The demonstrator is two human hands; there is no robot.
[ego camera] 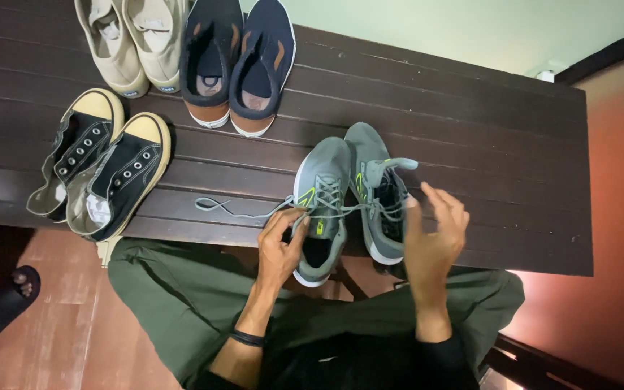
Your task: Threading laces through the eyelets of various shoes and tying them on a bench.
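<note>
A pair of grey mesh running shoes (pixel 348 195) is sitting at the near edge of the dark slatted wooden bench (pixel 500 173). The left hand (pixel 281 248) is pinching a grey lace (pixel 236 209) trailing left of those shoes; the right hand (pixel 435 238) is hovering open-fingered just right of them.

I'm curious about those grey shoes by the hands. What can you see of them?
The grey shoes are a pair of mesh-look trainers with yellow-green marks and pale soles, lying side by side on the dark slatted bench, heels toward the person. The laces are loose, one end trailing left over the slats. The left hand pinches the laces at the left shoe; the right hand is at the right shoe's side, fingers spread. The right shoe's tongue stands up.
</note>
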